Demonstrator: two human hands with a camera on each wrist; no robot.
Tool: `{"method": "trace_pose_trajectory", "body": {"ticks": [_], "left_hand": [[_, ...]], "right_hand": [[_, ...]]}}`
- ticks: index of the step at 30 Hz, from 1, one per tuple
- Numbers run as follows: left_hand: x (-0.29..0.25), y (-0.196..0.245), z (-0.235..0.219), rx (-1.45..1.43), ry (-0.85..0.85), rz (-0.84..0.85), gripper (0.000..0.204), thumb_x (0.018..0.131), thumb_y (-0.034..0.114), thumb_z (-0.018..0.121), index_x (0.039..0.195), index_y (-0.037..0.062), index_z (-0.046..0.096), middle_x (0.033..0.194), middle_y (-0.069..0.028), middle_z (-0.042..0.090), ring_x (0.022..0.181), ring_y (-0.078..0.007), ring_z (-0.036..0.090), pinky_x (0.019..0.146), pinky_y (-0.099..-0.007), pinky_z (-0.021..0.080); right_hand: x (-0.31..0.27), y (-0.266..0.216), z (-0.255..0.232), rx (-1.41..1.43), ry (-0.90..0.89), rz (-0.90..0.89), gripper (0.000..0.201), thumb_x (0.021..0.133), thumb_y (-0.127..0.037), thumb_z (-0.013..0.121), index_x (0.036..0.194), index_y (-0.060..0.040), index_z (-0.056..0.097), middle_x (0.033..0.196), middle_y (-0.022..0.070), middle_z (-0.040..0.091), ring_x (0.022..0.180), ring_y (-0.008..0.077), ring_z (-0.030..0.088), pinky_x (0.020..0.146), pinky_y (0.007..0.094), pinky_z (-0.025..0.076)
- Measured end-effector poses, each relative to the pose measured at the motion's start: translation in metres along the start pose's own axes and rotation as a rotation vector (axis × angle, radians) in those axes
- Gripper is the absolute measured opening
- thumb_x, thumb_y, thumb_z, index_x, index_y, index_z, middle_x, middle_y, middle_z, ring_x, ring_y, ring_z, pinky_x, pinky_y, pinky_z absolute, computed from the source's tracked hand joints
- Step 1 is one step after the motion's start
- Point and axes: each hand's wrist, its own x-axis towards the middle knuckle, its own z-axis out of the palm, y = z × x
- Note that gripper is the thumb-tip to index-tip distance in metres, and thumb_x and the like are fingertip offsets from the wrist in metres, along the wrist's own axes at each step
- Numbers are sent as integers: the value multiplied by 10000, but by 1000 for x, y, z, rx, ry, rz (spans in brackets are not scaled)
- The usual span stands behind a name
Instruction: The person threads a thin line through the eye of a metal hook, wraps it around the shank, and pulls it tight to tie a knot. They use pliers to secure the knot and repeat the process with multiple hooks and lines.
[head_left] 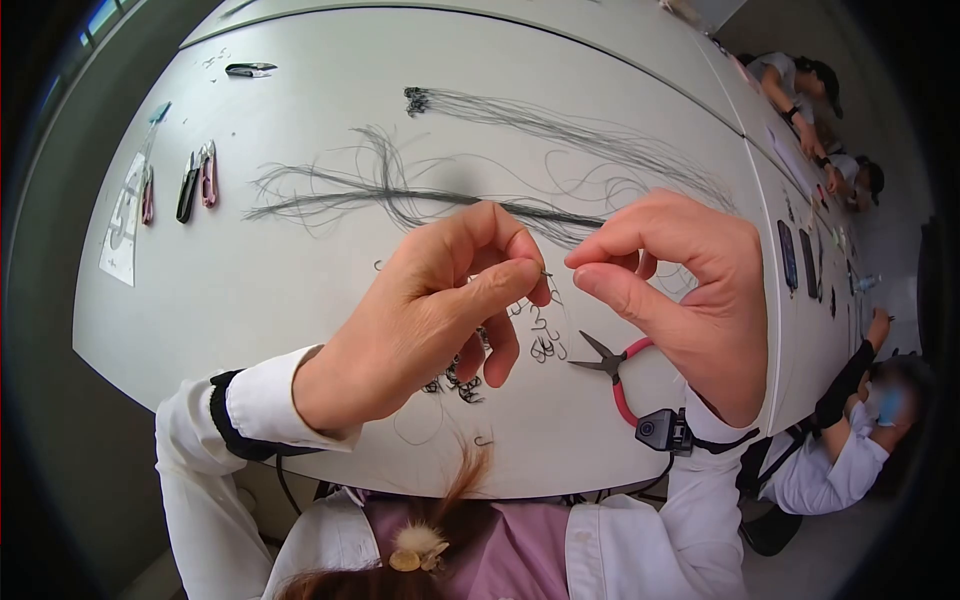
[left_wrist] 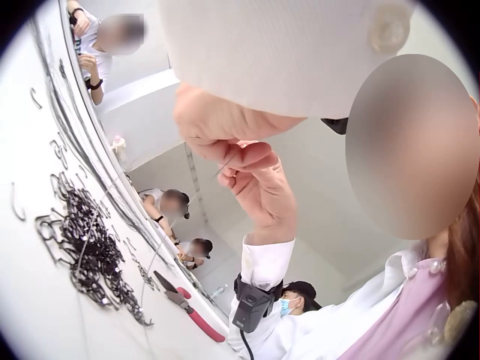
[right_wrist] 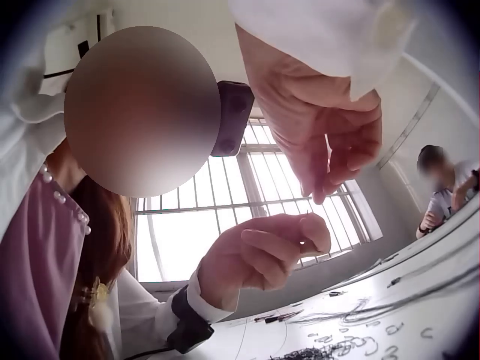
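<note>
My left hand (head_left: 425, 305) pinches a tiny dark hook (head_left: 546, 272) between thumb and forefinger above the table. Facing it, my right hand (head_left: 690, 285) holds its thumb and forefinger tips close together, a small gap away from the left fingertips; whether thread lies between them cannot be made out. In the left wrist view a thin clear line (left_wrist: 204, 186) runs down from the hands. Under the left hand lies a pile of dark hooks (left_wrist: 90, 244), with loose hooks (head_left: 541, 347) beside it.
Red-handled pliers (head_left: 622, 388) lie open below my right hand. Long dark strands (head_left: 440, 203) and a second bundle (head_left: 560, 130) stretch across the table behind. Snips (head_left: 187, 188) and another cutter (head_left: 250, 70) lie at left. Other people sit along the right side.
</note>
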Motion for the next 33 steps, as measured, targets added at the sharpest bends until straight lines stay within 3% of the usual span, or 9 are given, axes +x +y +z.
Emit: {"method": "trace_pose_trajectory", "body": {"ticks": [11,21,33], "left_hand": [[3,-3,-4,125,33,22,143,891,197,549,854,67,502,653,39,486,534,-33,476,437,-160,312],[5,-4,-3,95,96,-32,96,856,146,557,842,51,554,664,28,509,558,-41,489,463,-170,336],[9,-6,-13,147,27,-33,129,838,174,635,814,61,578,672,32,547,579,-36,510,492,-174,366]], "right_hand": [[0,2,19,39,37,-7,55,683,50,659,714,17,629,661,52,586,592,119,535,536,240,413],[3,7,19,-230,35,-141,80,663,55,652,696,13,592,646,54,552,575,138,519,521,245,404],[3,9,19,-202,-22,-163,79,673,52,654,717,9,605,664,61,565,585,145,542,526,254,420]]}}
